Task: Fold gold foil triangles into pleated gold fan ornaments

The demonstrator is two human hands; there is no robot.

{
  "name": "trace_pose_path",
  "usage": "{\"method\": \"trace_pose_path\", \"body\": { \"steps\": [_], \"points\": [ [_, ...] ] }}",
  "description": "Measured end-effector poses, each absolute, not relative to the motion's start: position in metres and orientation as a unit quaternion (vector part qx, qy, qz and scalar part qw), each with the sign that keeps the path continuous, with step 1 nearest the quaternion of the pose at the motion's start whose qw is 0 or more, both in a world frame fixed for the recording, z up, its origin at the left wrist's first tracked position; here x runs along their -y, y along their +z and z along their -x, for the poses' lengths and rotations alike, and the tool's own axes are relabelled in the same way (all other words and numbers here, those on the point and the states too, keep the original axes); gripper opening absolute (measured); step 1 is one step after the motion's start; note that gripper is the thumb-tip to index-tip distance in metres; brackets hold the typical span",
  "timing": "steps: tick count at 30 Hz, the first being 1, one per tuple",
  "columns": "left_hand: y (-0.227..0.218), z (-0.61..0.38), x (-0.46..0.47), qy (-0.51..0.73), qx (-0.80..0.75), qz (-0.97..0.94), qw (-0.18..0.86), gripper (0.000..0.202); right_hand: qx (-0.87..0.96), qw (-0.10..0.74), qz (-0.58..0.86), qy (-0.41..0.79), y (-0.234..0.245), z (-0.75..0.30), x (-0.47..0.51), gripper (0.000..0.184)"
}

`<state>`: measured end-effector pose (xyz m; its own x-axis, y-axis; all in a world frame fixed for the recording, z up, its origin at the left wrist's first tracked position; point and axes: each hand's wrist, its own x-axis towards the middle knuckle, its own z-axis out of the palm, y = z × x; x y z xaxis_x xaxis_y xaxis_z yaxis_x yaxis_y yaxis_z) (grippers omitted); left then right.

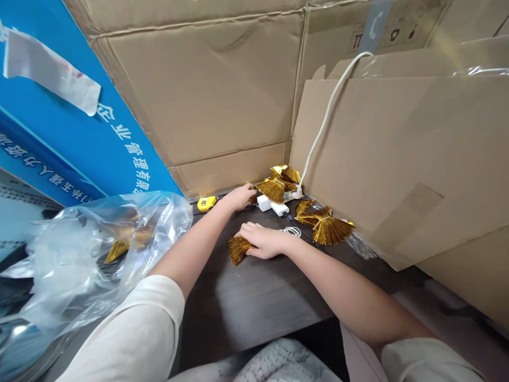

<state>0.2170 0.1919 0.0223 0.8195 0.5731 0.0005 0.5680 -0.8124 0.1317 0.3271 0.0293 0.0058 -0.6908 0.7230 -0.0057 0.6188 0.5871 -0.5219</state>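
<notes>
My right hand (260,240) grips a pleated gold foil piece (237,251) by its gathered middle, low over the dark tabletop. Farther back, my left hand (240,197) reaches in beside the white plugs, its fingers curled; what lies in them is mostly hidden, with only a dark gold-brown bit showing at the fingertips. Right next to it, more folded gold foil (276,188) rests on a white power strip (292,196). Another gold foil fan (328,229), tied at its narrow part, lies to the right.
A yellow tape measure (207,203) sits left of my left hand. White adapters (274,206), a coiled white cable (292,231) and a hanging cord (326,114) are close by. Cardboard (214,95) walls the back and right. A clear plastic bag (79,265) with gold foil inside stands left.
</notes>
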Motion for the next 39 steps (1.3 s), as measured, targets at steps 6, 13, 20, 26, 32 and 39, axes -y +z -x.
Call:
{"method": "trace_pose_path", "body": {
  "steps": [6, 13, 20, 26, 32, 39],
  "points": [
    [0.018, -0.195, -0.177, 0.163, -0.393, -0.901, 0.081, 0.02, 0.887, 0.101, 0.376, 0.249, 0.007, -0.329, -0.029, 0.049],
    [0.012, -0.148, -0.125, 0.343, -0.452, -0.779, 0.266, 0.011, 0.889, 0.105, 0.376, 0.24, 0.007, -0.329, -0.03, 0.045],
    [-0.008, -0.095, -0.087, 0.3, -0.471, -0.734, 0.386, 0.018, 0.885, 0.109, 0.35, 0.288, 0.004, -0.332, -0.027, 0.048],
    [-0.01, -0.082, -0.081, 0.243, -0.471, -0.791, 0.306, 0.006, 0.878, 0.118, 0.345, 0.31, 0.0, -0.331, -0.026, 0.051],
    [-0.011, -0.081, -0.079, 0.231, -0.44, -0.832, 0.246, 0.006, 0.877, 0.13, 0.339, 0.314, 0.0, -0.329, -0.026, 0.051],
    [-0.014, -0.082, -0.076, 0.206, -0.445, -0.848, 0.202, 0.005, 0.886, 0.108, 0.331, 0.305, -0.002, -0.331, -0.028, 0.053]
  ]
}}
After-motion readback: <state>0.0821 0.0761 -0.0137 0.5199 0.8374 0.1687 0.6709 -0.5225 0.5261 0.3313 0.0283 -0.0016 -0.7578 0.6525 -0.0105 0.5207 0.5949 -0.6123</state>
